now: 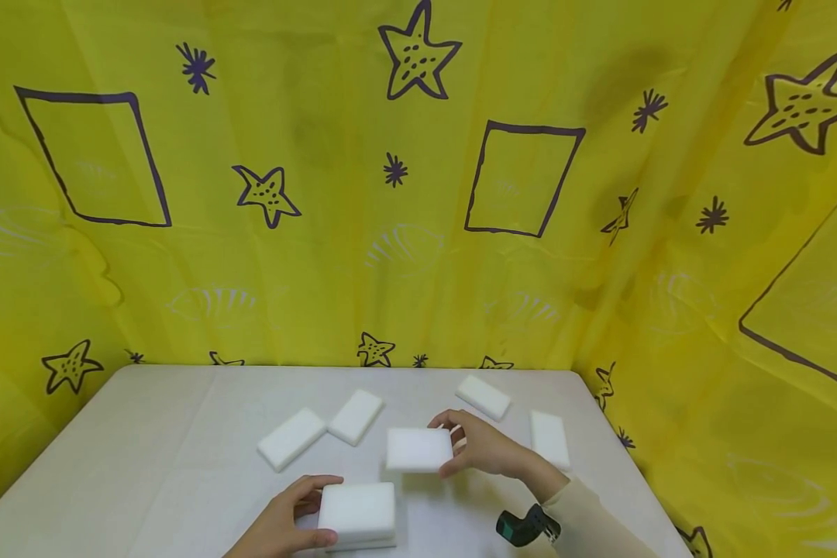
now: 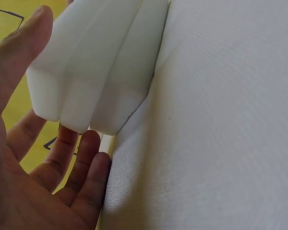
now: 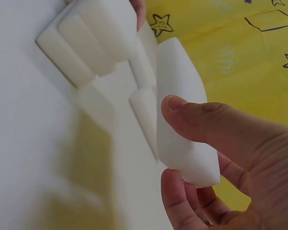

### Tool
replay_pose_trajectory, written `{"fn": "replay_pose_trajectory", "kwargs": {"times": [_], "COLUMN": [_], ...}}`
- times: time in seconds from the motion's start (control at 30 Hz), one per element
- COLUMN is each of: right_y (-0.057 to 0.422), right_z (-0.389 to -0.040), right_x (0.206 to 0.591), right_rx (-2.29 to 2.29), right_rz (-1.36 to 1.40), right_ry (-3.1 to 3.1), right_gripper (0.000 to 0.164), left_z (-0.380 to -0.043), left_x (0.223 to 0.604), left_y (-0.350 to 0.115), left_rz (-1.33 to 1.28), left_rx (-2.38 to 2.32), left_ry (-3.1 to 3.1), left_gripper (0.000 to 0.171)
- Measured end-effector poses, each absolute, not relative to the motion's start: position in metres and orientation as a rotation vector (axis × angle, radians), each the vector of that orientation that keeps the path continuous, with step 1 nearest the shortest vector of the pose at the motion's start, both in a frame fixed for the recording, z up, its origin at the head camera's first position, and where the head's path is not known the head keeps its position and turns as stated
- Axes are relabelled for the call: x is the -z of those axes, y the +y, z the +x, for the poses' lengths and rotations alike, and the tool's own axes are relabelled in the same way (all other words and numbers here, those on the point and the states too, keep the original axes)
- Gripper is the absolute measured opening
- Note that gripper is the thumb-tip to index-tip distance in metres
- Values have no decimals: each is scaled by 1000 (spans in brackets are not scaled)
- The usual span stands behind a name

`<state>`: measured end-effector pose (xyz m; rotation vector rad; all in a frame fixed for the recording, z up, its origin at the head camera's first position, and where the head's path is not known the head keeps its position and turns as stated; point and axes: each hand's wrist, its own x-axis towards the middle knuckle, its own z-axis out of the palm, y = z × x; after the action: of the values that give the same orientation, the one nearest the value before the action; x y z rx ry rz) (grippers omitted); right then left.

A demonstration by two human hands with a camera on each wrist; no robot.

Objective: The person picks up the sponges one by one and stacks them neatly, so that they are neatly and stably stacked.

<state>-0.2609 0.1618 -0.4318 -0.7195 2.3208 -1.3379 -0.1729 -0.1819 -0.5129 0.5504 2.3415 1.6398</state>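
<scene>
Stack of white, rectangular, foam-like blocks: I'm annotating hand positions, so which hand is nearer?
Left: the left hand holds the stack at its left side; the right hand is apart from it, forward and to its right.

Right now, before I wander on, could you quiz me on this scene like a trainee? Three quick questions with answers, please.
1. True or false: the right grip holds a white block above the table.
2. Count: how many blocks make up the stack at the left grip?
3. Multiple choice: what is the main colour of the curtain behind the table? (a) blue (b) yellow (c) red

Key: 1. True. 2. Three. 3. b.
</scene>
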Motion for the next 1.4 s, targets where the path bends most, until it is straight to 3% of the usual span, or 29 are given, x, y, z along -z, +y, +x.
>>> {"fn": "replay_pose_trajectory", "kwargs": {"times": [1.4], "right_y": [147], "right_z": [-221], "right_x": [414], "right_rx": [1412], "right_rz": [-674], "right_ry": [2349], "right_gripper": [58], "left_z": [-172], "left_x": [515], "left_y": [-179], "left_rz": [572], "left_rx": [-1659], "left_ry": [2377], "left_gripper": [63]}}
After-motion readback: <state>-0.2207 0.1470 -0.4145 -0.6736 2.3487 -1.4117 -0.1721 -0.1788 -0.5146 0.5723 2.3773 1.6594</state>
